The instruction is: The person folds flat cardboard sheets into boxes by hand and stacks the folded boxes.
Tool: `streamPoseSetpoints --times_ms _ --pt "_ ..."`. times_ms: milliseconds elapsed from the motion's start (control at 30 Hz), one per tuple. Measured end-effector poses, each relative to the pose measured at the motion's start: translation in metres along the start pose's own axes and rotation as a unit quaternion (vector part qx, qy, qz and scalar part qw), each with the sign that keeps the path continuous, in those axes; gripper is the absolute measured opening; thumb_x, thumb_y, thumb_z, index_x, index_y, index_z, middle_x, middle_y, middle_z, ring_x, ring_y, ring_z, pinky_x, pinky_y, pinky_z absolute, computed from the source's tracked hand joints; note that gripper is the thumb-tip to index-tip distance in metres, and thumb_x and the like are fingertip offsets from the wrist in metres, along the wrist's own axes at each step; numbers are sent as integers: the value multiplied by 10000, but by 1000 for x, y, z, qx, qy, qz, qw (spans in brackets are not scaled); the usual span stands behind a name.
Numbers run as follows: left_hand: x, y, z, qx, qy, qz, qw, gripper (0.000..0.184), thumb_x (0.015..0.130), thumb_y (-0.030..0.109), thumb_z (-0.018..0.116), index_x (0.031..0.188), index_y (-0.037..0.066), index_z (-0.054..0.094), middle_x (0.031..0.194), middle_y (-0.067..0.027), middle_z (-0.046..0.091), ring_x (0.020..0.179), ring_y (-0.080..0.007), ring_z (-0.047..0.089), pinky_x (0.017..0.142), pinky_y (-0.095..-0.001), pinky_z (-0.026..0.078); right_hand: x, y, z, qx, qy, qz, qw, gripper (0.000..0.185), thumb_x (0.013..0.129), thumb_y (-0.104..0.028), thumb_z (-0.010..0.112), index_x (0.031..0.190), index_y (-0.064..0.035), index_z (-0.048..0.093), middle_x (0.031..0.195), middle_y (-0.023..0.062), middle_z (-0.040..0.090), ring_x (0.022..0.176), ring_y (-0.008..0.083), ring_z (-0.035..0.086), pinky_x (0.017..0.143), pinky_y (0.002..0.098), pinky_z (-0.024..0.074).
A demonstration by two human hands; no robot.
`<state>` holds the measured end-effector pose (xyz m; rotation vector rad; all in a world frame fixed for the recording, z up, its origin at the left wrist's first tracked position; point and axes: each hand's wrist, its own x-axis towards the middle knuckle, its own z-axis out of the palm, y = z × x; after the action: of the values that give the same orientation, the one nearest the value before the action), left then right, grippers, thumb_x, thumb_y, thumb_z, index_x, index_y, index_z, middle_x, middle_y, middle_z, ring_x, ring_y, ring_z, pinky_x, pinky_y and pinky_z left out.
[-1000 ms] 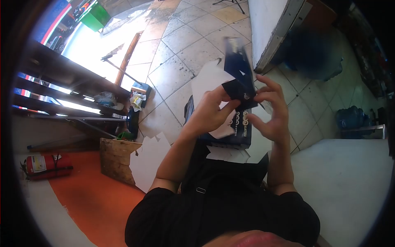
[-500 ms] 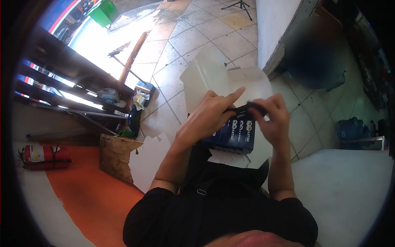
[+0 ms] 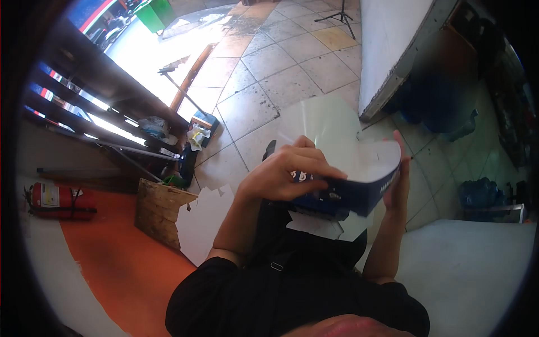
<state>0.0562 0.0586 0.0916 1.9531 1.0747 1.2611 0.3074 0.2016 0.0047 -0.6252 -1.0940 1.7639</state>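
Note:
A bent sheet of card, white inside [image 3: 331, 132] and dark blue outside [image 3: 368, 194], stands curved in front of me. My left hand [image 3: 289, 171] pinches its near left edge between thumb and fingers. Against the card's right outer side lies my right hand [image 3: 400, 182], fingers stretched upward; its thumb is mostly hidden. Beneath the card and my left hand is a dark blue box [image 3: 321, 209] with white lettering, largely covered. Torn white sheet pieces [image 3: 317, 224] stick out below the box.
At the left are a red fire extinguisher [image 3: 59, 200], a wooden board [image 3: 160, 216] and a torn white sheet [image 3: 205, 224]. A dustpan [image 3: 205, 126] lies beyond. A wall edge [image 3: 387, 84] and a blue water bottle [image 3: 480, 192] are at the right; a tripod [image 3: 339, 19] stands far ahead.
The small black piece between my hands is no longer distinguishable. The white sheet has swung rightward and bends up at its right side. My right hand has moved right and its fingers have straightened.

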Motion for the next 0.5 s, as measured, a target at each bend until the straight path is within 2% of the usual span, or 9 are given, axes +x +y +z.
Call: streamPoseSetpoints --times_ms 33,100,133,233,267,367,400,433,500 --pt "1 -2 -2 6 5 2 1000 297 756 26 760 1048 80 757 806 -68 693 730 -210 592 885 -341 377 -3 0 0 0 -8 -2 1000 758 965 -478 553 1528 -48 283 1459 168 402 1232 252 509 1026 373 435" --pt "2 -6 -4 -62 -55 27 996 330 759 20 746 1072 122 757 833 -45 690 769 -215 619 950 -362 349 -15 -1 0 110 -192 108 969 931 914 -678 461 1543 -35 222 1531 250 296 1377 330 400 1126 441 340" --pt "2 -7 -6 -58 -52 26 997 330 759 20 746 1072 122 757 833 -45 690 769 -215 619 950 -362 349 -19 -2 7 89 -190 119 971 1058 832 -733 532 1534 -7 216 1535 270 287 1370 341 406 1122 452 355" --pt "2 -12 -11 -71 -40 32 996 322 773 32 742 1084 118 749 851 -46 704 818 -195 627 994 -374 324 -22 -4 -5 42 -252 91 963 1097 779 -728 604 1513 11 259 1527 270 304 1370 343 406 1126 458 350" --pt "2 -13 -13 -5 -18 6 1000 305 785 39 747 1084 97 745 859 -46 701 824 -184 624 967 -356 345 -23 -3 -6 59 -208 75 973 1034 732 -648 707 1444 18 362 1500 260 348 1364 336 417 1104 447 388" --pt "2 -19 -9 103 55 -53 992 308 836 68 725 1143 67 710 909 -56 703 886 -182 628 972 -349 373 -21 -4 -13 62 -170 53 982 889 700 -519 780 1342 1 451 1442 239 412 1344 321 443 1069 428 435" --pt "2 -23 -3 144 107 -85 980 330 874 91 698 1202 59 679 950 -65 707 943 -191 635 1002 -359 380 -20 -8 -9 78 -153 37 984 743 702 -416 794 1274 -62 479 1372 187 446 1293 321 475 1112 437 401" --pt "4 -25 5 145 106 -85 980 330 874 91 698 1202 59 679 950 -65 707 943 -191 635 1002 -359 380 -21 -7 -6 79 -153 36 984 743 702 -416 794 1274 -62 479 1372 187 446 1293 321 475 1112 437 401" --pt "6 -29 23 -151 176 -206 951 426 932 162 634 1338 46 571 1114 -111 682 1081 -227 619 1063 -379 366 -24 -5 -1 3 -107 -30 994 734 711 -405 787 1288 -76 476 1403 181 416 1290 314 476 1110 436 401"
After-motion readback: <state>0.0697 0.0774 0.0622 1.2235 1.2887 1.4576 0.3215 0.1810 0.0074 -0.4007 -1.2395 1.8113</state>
